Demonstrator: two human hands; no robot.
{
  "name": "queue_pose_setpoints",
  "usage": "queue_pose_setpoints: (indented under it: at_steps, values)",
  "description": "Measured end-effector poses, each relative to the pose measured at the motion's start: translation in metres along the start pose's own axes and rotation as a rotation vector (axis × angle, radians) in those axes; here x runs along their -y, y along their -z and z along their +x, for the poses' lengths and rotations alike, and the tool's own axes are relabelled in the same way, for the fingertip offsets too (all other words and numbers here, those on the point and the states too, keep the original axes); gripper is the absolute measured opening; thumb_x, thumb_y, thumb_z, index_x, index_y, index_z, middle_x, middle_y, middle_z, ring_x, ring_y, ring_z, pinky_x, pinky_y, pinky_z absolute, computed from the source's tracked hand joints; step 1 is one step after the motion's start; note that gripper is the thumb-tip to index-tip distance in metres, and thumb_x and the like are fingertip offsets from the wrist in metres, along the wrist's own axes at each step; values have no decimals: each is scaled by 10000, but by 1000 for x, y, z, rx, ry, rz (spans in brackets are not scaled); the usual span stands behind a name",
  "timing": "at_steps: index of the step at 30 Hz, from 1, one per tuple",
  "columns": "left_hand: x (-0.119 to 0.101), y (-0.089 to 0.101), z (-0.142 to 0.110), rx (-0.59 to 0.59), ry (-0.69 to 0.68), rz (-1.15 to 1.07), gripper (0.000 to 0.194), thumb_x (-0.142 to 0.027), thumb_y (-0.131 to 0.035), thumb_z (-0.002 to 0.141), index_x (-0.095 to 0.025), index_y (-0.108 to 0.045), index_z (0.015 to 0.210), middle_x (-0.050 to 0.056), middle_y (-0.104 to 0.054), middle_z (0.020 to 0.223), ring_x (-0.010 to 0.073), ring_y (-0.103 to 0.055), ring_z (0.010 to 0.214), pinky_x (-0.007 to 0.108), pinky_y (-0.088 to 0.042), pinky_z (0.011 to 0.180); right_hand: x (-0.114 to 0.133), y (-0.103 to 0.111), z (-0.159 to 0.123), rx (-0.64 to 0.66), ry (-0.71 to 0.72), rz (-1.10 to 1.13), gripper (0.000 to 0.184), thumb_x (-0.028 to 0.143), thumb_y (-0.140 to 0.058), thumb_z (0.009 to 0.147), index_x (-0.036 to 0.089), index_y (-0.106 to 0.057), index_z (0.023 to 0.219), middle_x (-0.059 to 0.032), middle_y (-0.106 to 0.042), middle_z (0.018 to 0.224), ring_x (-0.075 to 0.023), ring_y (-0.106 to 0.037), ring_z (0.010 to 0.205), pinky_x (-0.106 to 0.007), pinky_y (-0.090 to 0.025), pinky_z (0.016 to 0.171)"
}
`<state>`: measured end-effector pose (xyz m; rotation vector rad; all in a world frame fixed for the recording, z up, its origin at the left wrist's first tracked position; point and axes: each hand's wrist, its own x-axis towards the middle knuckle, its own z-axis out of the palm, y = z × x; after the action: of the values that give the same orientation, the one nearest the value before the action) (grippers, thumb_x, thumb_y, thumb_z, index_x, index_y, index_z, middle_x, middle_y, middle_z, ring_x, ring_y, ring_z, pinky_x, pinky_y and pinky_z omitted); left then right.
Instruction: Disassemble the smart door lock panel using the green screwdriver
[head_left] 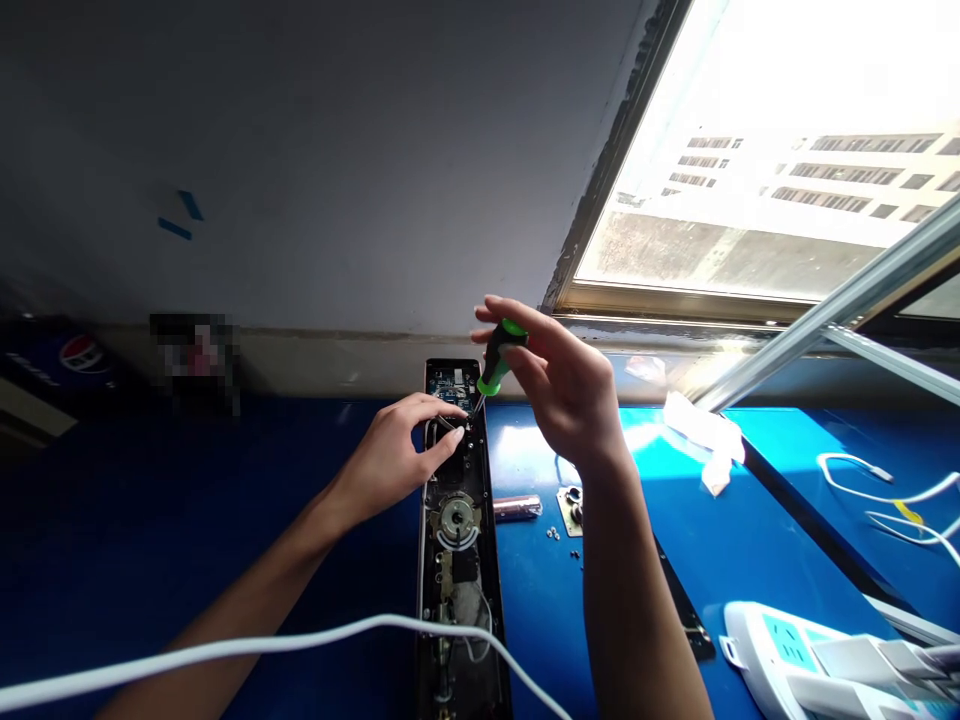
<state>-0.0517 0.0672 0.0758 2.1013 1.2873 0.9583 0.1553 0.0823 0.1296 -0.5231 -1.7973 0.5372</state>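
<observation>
A long, narrow black device housing [480, 560] lies opened on the blue table, showing a circuit board [448, 383] at its far end and a round metal part [458, 516] mid-way. My right hand [566, 385] grips the green and black handle of a screwdriver [491, 385], which is tilted with its tip down in the housing just below the board. My left hand [409, 440] reaches in from the left, thumb and forefinger close together beside the tip. Whatever those fingers pinch is too small to make out. Thin wires [431, 435] run next to them.
Right of the housing lie a brownish cylinder [517, 508], small screws [553, 534] and a small board [571, 510]. A white power strip [810, 660] with plugs sits front right. One white cable [360, 625] crosses the foreground; another [862, 490] lies right. Behind are wall and window.
</observation>
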Motion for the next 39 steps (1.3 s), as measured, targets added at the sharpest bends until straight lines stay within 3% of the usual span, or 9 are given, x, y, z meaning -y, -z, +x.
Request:
queue_pose_setpoints:
  at_steps: [4,10,15,17,20,22,26,33,39]
  values:
    - [0,-1,0,-9,10,-9,243,-364,-669,936,-253,-795,1113,44,-769,1216,256,-710,1156,402,-549,1072,-2,0,0,-155,45,-196,298,280,-805,891,339,-777,1182,-16,-689,1052,-173,-688,933,-357,-640,806]
    - [2,-1,0,-8,15,-4,245,-377,-662,941,-263,-791,1115,42,-769,1218,260,-704,1164,395,-560,1045,3,2,0,3,11,-73,385,245,-512,1065,335,-658,1409,-48,-694,1331,-199,-691,1173,-401,-616,987]
    - [3,-1,0,-18,28,-15,250,-386,-653,944,-263,-786,1116,44,-768,1226,263,-704,1164,401,-558,1046,0,1,-1,-143,41,-246,310,288,-785,911,363,-775,1211,-10,-651,980,-163,-646,898,-341,-635,779]
    - [3,-2,0,-18,28,-17,246,-385,-654,943,-262,-786,1110,44,-769,1217,261,-706,1154,399,-557,1045,-1,0,-2,-132,36,-229,310,303,-714,966,352,-753,1269,-41,-650,1075,-184,-644,994,-374,-634,853]
    - [2,-2,0,-16,29,-30,236,-377,-653,945,-264,-788,1101,37,-768,1208,252,-707,1142,388,-554,1040,0,0,-2,1,-9,-55,406,260,-526,1061,344,-630,1444,-66,-654,1334,-212,-657,1187,-426,-626,974]
    - [3,-3,0,-19,38,-41,229,-374,-654,947,-264,-788,1097,33,-766,1205,248,-707,1137,388,-550,1043,1,-1,-2,21,-17,-11,404,245,-574,1041,347,-638,1427,-49,-687,1291,-202,-688,1139,-417,-638,962]
    - [3,-2,0,-29,57,-57,226,-381,-656,946,-261,-787,1085,38,-765,1204,254,-709,1126,403,-549,1045,1,-4,-2,-91,11,-155,313,267,-798,900,342,-763,1202,-16,-663,1035,-161,-667,912,-364,-653,850]
    - [4,-5,0,-39,58,-88,214,-377,-660,936,-247,-791,1045,46,-771,1162,253,-715,1100,402,-554,1032,7,-7,-2,52,-60,-89,414,209,-635,986,325,-653,1382,-19,-737,1280,-196,-723,1159,-387,-657,966]
    - [5,-6,-1,-43,53,-58,207,-366,-658,943,-253,-789,1056,42,-762,1179,250,-707,1121,392,-557,1021,3,-4,-2,-57,-18,-179,357,210,-715,927,315,-705,1268,7,-760,1178,-169,-760,1039,-326,-691,849]
